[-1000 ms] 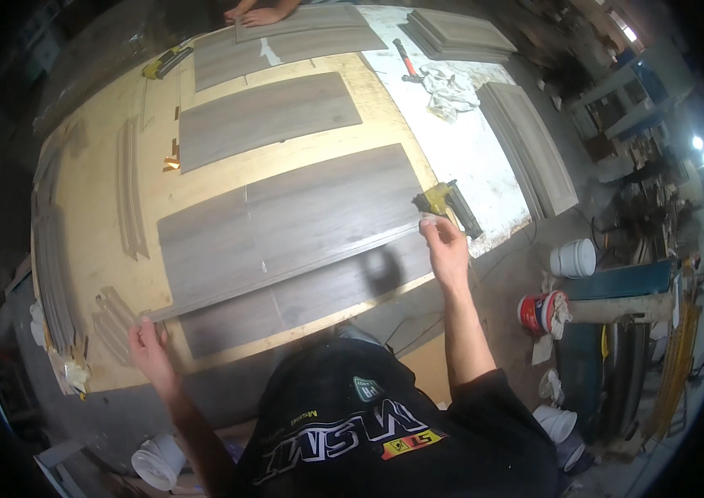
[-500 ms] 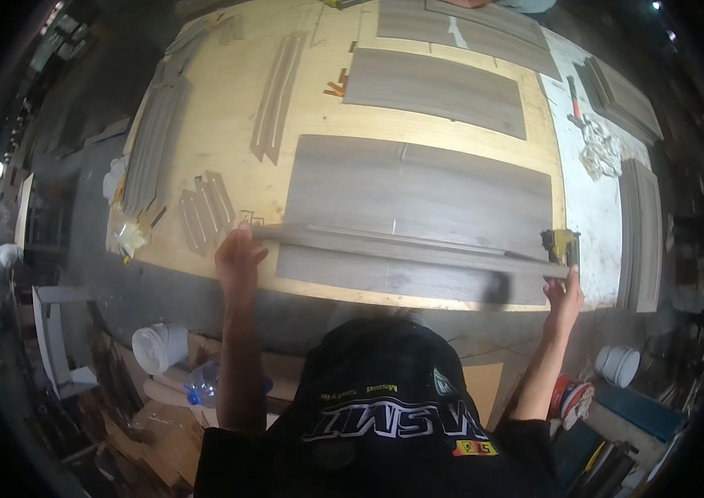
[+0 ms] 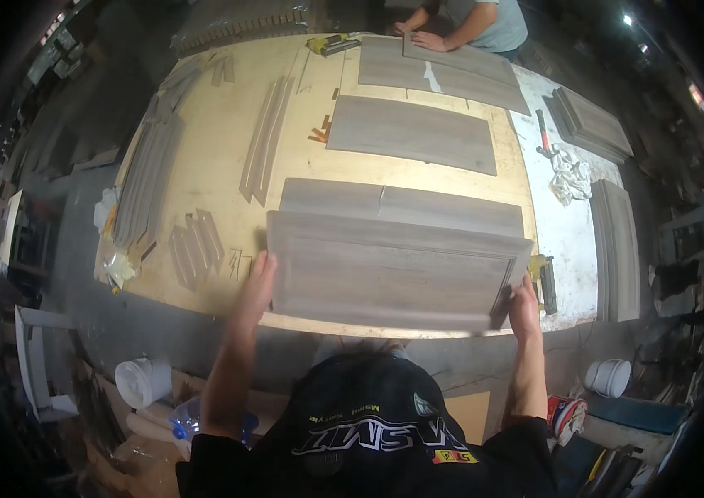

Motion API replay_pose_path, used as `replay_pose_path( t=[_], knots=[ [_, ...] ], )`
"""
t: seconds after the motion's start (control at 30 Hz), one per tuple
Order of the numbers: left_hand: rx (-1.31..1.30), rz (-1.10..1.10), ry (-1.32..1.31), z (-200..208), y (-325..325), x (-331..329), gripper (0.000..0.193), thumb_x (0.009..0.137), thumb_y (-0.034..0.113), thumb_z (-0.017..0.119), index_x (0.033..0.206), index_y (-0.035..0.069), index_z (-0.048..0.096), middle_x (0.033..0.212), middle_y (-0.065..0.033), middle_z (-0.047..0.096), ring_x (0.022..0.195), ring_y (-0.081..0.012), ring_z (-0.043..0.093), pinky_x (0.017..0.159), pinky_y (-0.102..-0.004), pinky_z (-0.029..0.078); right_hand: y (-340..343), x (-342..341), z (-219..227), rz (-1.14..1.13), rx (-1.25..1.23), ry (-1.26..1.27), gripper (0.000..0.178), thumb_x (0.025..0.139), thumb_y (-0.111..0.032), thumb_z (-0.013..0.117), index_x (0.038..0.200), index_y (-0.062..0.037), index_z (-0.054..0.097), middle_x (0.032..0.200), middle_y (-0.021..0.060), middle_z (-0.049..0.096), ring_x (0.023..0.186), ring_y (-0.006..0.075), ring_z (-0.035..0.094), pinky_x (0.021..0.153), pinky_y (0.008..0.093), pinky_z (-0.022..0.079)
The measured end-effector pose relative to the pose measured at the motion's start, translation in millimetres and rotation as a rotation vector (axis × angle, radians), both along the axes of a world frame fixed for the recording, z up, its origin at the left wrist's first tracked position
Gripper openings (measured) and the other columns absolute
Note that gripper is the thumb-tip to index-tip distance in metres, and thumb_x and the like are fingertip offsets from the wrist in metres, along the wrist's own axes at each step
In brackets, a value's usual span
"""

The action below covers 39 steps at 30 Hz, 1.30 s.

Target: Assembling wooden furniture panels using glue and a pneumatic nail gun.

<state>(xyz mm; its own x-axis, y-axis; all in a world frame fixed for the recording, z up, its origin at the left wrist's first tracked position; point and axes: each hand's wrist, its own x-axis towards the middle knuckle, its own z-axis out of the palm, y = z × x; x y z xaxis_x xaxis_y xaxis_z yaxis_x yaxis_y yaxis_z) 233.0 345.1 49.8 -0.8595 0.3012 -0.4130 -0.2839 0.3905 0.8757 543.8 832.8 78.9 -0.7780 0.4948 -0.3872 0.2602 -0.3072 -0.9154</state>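
Observation:
Between my two hands I hold a grey wood-grain framed panel [image 3: 385,274], tilted so that its recessed face shows. At its left end, my left hand [image 3: 263,282] is closed on the edge. My right hand [image 3: 524,307] grips the opposite end. Behind and partly under the framed panel, a flat grey board [image 3: 418,205] lies on the table. Close to my right hand, a yellow and black nail gun [image 3: 545,282] rests on the table, partly hidden by the panel's end and my hand.
On the pale wooden table [image 3: 211,149] lie grey strips [image 3: 149,178], short angled pieces [image 3: 196,245] and another grey board [image 3: 410,134]. Stacked panels [image 3: 615,249], a hammer [image 3: 543,131] and a crumpled cloth [image 3: 569,174] are at right. Across the table, a co-worker's hands [image 3: 429,40] touch a panel.
The framed panel, seen nearly edge-on before, has been tipped so its broad face shows. My hands still hold its ends. More of the co-worker has come into view.

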Motion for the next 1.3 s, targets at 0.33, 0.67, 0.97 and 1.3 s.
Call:
replay_pose_path(
  t=[0.33,0.67,0.97,1.3],
  knots=[
    [0.604,0.406,0.009,3.0,42.2,-2.1,0.081,0.105,0.057,0.049,0.157,-0.002,0.027,0.157,-0.0217,0.035,0.145,-0.0259,0.034,0.122,-0.0370,0.024,-20.0,-27.9,25.1,-0.400,0.298,0.154,0.078,0.099,-0.056,0.058,0.156,-0.0065,0.037,0.155,0.0160,0.044,0.147,0.0272,0.036,0.122,0.0489,0.024],
    [0.222,0.406,0.332,74.8,65.2,12.8,0.042,0.103,0.024,0.062,0.138,0.003,0.056,0.108,-0.0073,0.056,0.093,-0.0164,0.053,0.083,-0.0318,0.046,-39.0,-44.3,54.1,-0.608,0.680,-0.002,0.051,0.096,-0.020,0.074,0.139,-0.0003,0.054,0.121,0.0110,0.065,0.108,0.0190,0.062,0.098,0.0299,0.048],
    [0.413,0.493,0.187,64.6,54.7,6.9,0.054,0.110,0.034,0.043,0.147,-0.004,0.048,0.144,-0.0200,0.053,0.136,-0.0308,0.050,0.115,-0.0402,0.039,-17.0,-19.1,19.6,-0.569,0.407,0.029,0.056,0.110,-0.047,0.040,0.137,-0.0039,0.063,0.132,0.0089,0.067,0.125,0.0246,0.059,0.108,0.0427,0.045],
    [0.230,0.276,0.074,-79.8,27.5,4.2,0.079,0.109,0.054,0.039,0.160,-0.003,0.021,0.163,-0.0203,0.033,0.147,-0.0283,0.039,0.120,-0.0432,0.031,-8.0,-11.6,-70.5,-0.375,0.283,-0.087,0.087,0.099,-0.058,0.058,0.151,0.0082,0.040,0.156,0.0244,0.044,0.143,0.0308,0.045,0.118,0.0385,0.034]
  ],
)
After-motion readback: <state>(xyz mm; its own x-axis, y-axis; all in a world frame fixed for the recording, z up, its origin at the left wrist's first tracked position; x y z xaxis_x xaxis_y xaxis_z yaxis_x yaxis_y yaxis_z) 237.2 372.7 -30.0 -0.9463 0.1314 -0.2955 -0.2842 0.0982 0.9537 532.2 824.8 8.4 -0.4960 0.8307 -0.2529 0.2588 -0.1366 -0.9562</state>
